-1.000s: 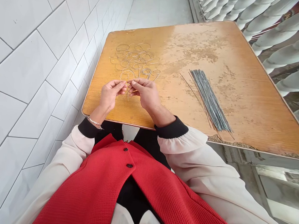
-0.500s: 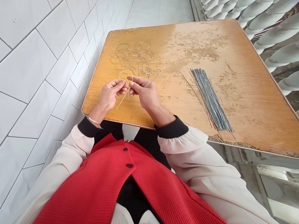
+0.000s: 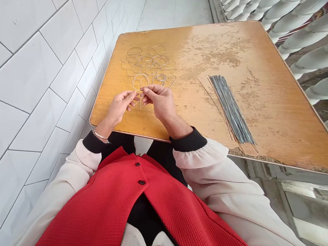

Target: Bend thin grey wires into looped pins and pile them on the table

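A thin wire [image 3: 133, 82] bent into a round loop stands upright between my hands, its tails hanging below. My right hand [image 3: 162, 103] pinches it at the base of the loop, between thumb and forefinger. My left hand [image 3: 119, 105] is closed in a pinch at a wire tail just left of the crossing; the fingertips partly hide the contact. Behind the hands, a tangled pile of looped wires [image 3: 152, 64] lies on the table. To the right lies a bundle of straight grey wires [image 3: 232, 109].
The worn wooden table [image 3: 280, 108] has peeling patches and a chipped front edge. One or two loose wires [image 3: 214, 104] lie left of the bundle. A white tiled wall [image 3: 42, 92] runs along the left, and a white balustrade [image 3: 317, 58] stands at the right.
The wire loop has shifted slightly right and turned more face-on. My left hand has drawn a little left and down along the wire, while my right hand stays almost in place.
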The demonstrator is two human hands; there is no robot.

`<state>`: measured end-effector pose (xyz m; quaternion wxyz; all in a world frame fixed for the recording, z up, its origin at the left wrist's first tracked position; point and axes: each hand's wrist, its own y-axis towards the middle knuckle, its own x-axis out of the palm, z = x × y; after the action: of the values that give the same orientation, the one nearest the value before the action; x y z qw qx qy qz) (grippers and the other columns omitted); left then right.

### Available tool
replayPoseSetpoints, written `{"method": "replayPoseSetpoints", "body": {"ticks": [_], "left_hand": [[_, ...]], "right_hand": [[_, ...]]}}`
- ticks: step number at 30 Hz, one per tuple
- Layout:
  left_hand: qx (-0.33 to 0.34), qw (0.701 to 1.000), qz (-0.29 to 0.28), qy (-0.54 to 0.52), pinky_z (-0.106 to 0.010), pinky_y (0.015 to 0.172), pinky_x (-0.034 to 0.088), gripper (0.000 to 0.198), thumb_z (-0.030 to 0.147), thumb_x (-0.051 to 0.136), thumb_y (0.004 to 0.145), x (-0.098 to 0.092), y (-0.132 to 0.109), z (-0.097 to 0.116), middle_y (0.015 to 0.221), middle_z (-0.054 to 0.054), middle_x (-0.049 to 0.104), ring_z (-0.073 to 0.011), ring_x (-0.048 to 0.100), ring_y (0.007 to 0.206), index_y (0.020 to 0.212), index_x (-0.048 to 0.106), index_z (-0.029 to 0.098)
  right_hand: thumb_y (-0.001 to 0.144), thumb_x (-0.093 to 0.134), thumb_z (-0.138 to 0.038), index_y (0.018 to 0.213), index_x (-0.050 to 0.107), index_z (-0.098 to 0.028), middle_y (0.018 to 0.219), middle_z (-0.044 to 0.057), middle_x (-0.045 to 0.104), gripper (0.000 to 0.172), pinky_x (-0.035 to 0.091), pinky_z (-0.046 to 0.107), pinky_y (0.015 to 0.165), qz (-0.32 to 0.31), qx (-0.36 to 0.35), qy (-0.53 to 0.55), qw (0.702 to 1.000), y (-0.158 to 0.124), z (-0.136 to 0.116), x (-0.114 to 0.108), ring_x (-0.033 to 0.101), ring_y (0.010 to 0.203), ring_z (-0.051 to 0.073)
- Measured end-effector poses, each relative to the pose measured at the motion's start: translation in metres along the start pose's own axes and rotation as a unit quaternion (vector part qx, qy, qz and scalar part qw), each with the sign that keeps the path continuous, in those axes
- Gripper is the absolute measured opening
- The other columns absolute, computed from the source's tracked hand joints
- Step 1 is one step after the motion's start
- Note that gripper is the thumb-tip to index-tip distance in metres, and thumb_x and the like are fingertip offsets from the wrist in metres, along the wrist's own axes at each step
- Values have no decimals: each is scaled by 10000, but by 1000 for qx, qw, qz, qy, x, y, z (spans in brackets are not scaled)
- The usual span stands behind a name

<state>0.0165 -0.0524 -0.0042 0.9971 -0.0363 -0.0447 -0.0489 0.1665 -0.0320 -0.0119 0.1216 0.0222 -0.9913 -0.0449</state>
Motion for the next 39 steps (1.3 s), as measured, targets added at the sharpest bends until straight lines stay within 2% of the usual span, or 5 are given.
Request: {"method": "replayPoseSetpoints", "body": {"ticks": [6,12,20,28,39], "left_hand": [[49,990,-63,115,-201,589,354,166,86,650,890,-2,-11,0,630,41,660,-40,487,560,746,691,158],[-56,993,-87,53,-195,473,286,172,20,641,871,4,-8,4,598,39,658,-24,473,459,748,683,133],[-41,991,-122,-41,-167,531,382,96,115,675,886,7,-6,-25,641,38,684,-29,564,520,795,691,144],[-77,989,-107,-71,-153,507,368,61,106,687,879,3,-8,-25,646,38,686,-16,544,501,827,681,136],[-51,994,-93,-37,-141,405,293,159,123,627,951,7,-10,-18,528,63,603,0,448,396,833,733,138]], "right_hand": [[817,790,-218,767,707,-154,660,-14,653,116,496,164,494,11,19,-6,1000,0,0,0,578,512,56],[791,764,-143,723,700,-143,579,-24,625,93,478,174,457,24,16,-22,999,0,-1,2,541,458,58],[748,769,-98,654,673,-138,543,-10,620,140,450,182,421,41,52,-11,998,1,-4,-1,509,411,59],[795,806,-195,687,688,-145,622,1,654,167,456,167,464,6,51,-12,999,2,-5,-3,545,480,53],[795,752,-107,628,669,-150,558,-24,577,192,442,180,471,42,-16,-35,998,1,-2,0,477,480,49]]}}
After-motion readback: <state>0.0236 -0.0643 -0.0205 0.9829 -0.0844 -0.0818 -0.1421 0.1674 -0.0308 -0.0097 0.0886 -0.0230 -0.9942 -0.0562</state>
